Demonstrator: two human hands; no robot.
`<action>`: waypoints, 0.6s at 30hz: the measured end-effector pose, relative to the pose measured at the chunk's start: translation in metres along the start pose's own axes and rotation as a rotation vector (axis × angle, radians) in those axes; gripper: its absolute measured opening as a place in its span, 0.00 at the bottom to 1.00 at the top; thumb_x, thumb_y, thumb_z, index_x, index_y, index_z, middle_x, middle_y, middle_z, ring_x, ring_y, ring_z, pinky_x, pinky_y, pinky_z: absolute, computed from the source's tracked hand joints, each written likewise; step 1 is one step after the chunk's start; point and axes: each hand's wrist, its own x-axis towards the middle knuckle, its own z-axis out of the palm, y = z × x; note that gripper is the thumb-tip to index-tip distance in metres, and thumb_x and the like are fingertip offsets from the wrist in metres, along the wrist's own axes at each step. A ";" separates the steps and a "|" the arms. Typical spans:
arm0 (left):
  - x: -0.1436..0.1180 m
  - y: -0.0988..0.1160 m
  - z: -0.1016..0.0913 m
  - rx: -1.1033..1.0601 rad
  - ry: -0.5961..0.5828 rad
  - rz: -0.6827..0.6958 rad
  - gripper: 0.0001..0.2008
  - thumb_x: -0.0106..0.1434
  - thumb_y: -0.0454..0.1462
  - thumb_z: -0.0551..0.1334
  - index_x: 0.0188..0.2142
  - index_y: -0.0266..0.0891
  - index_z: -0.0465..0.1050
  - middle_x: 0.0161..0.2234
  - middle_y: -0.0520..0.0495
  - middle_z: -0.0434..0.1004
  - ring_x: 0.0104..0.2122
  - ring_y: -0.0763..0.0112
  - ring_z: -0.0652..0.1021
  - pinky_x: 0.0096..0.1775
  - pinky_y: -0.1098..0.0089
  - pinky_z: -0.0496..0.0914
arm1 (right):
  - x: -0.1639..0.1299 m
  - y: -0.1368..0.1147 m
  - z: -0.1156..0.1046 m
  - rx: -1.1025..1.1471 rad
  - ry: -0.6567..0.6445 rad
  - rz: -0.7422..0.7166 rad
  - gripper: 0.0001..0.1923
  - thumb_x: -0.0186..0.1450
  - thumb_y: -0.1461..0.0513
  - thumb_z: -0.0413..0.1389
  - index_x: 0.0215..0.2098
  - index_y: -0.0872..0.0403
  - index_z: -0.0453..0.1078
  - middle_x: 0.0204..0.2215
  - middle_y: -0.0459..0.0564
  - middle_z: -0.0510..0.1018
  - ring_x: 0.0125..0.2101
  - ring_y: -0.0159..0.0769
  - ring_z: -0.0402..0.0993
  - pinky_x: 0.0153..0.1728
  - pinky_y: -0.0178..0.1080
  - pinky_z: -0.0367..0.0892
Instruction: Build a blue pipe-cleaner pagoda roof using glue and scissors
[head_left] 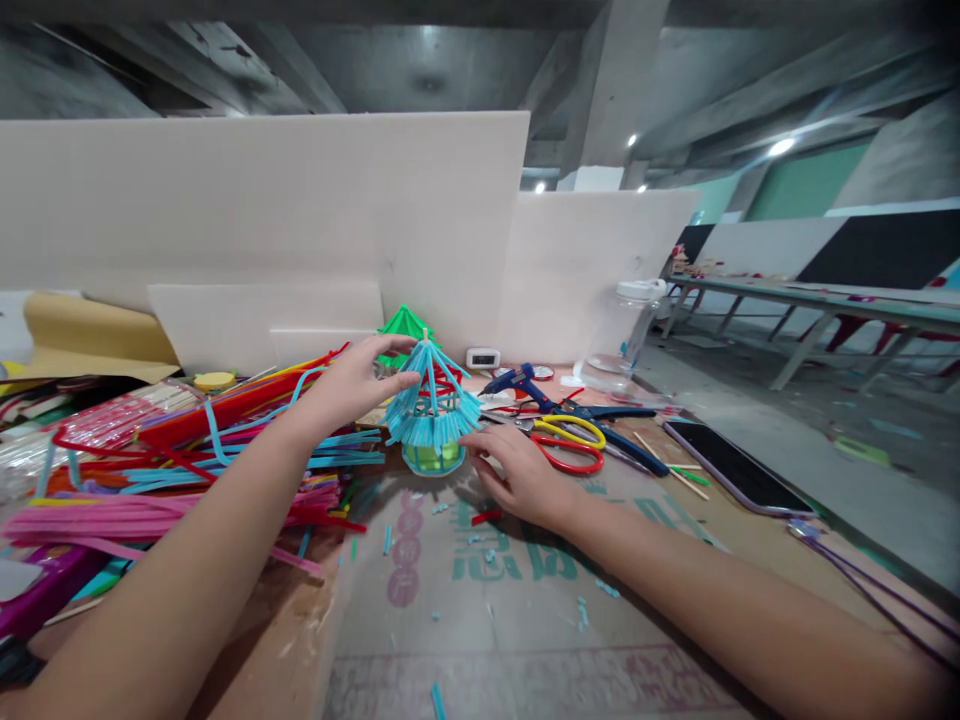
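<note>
A small round pavilion model point(433, 428) stands upright on the cardboard, its conical roof made of light-blue pipe-cleaner strips with red ones showing inside. Its base point(433, 459) is yellow-green with a blue rim. My left hand point(364, 382) reaches to the roof's upper left, thumb and fingers apart, the tips at the strips near the peak. Low on the right side, my right hand point(517, 472) has its fingertips at the roof's lower edge, fingers slightly bent and apart. Whether either hand presses on the model is hard to see. Behind it is a green pointed roof point(405, 322), partly hidden.
Bundled coloured pipe cleaners point(135, 515) lie on the left. To the right are a blue glue gun point(521, 385), scissors with red and yellow handles point(574, 445), a phone point(735, 465) and a clear plastic jug point(626, 335). Blue offcuts dot the cardboard point(480, 620). White boards point(262, 200) stand behind.
</note>
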 end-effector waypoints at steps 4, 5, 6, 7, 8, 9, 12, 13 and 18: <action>0.003 -0.007 0.004 -0.053 0.003 -0.022 0.27 0.63 0.49 0.58 0.57 0.38 0.68 0.48 0.41 0.78 0.48 0.60 0.76 0.50 0.60 0.69 | 0.000 0.006 0.004 0.040 0.048 0.125 0.15 0.68 0.64 0.51 0.52 0.54 0.65 0.42 0.54 0.76 0.42 0.40 0.72 0.45 0.45 0.69; 0.004 -0.007 0.005 -0.053 0.015 -0.028 0.28 0.63 0.49 0.58 0.57 0.37 0.68 0.47 0.41 0.78 0.46 0.60 0.77 0.49 0.60 0.70 | 0.001 0.007 0.005 0.054 0.059 0.159 0.15 0.68 0.64 0.51 0.52 0.54 0.65 0.41 0.54 0.76 0.41 0.40 0.72 0.45 0.45 0.69; 0.004 -0.006 0.006 -0.049 0.027 -0.036 0.28 0.63 0.49 0.58 0.57 0.37 0.68 0.46 0.41 0.78 0.45 0.59 0.77 0.48 0.60 0.70 | 0.001 0.009 0.005 0.068 0.069 0.188 0.14 0.68 0.64 0.51 0.52 0.54 0.65 0.41 0.54 0.76 0.41 0.39 0.72 0.45 0.45 0.68; 0.003 -0.004 0.007 -0.040 0.034 -0.044 0.28 0.62 0.49 0.58 0.57 0.36 0.69 0.46 0.41 0.78 0.45 0.59 0.77 0.48 0.60 0.70 | 0.001 0.010 0.006 0.082 0.075 0.214 0.14 0.68 0.63 0.51 0.52 0.54 0.65 0.41 0.54 0.76 0.40 0.39 0.72 0.45 0.45 0.68; 0.003 -0.001 0.008 -0.029 0.038 -0.052 0.28 0.62 0.49 0.58 0.56 0.35 0.70 0.46 0.41 0.78 0.44 0.59 0.77 0.47 0.61 0.70 | 0.002 0.010 0.006 0.092 0.076 0.236 0.14 0.68 0.63 0.51 0.52 0.54 0.65 0.41 0.53 0.76 0.40 0.38 0.72 0.45 0.44 0.68; 0.003 0.001 0.009 -0.016 0.042 -0.059 0.27 0.62 0.49 0.58 0.55 0.35 0.71 0.46 0.41 0.78 0.44 0.59 0.77 0.46 0.61 0.70 | 0.002 0.010 0.006 0.099 0.074 0.254 0.14 0.68 0.64 0.51 0.52 0.54 0.65 0.40 0.53 0.76 0.39 0.38 0.73 0.45 0.44 0.68; 0.002 0.005 0.011 0.056 0.069 -0.046 0.24 0.62 0.48 0.59 0.52 0.36 0.74 0.46 0.40 0.76 0.45 0.58 0.76 0.47 0.60 0.70 | 0.003 0.009 0.005 0.109 0.063 0.289 0.14 0.67 0.64 0.51 0.51 0.54 0.65 0.39 0.52 0.76 0.39 0.37 0.73 0.45 0.43 0.68; 0.002 0.006 0.011 0.072 0.086 -0.030 0.23 0.61 0.47 0.59 0.51 0.37 0.74 0.47 0.41 0.76 0.46 0.58 0.76 0.48 0.60 0.69 | 0.004 0.008 0.005 0.109 0.063 0.297 0.14 0.67 0.64 0.51 0.51 0.54 0.65 0.39 0.52 0.76 0.39 0.37 0.73 0.45 0.43 0.68; 0.002 0.004 0.011 -0.079 0.049 -0.052 0.20 0.61 0.46 0.61 0.48 0.38 0.73 0.47 0.42 0.77 0.46 0.60 0.77 0.48 0.62 0.70 | 0.005 0.008 0.005 0.110 0.076 0.334 0.13 0.68 0.63 0.51 0.51 0.55 0.66 0.41 0.53 0.77 0.39 0.37 0.73 0.44 0.43 0.68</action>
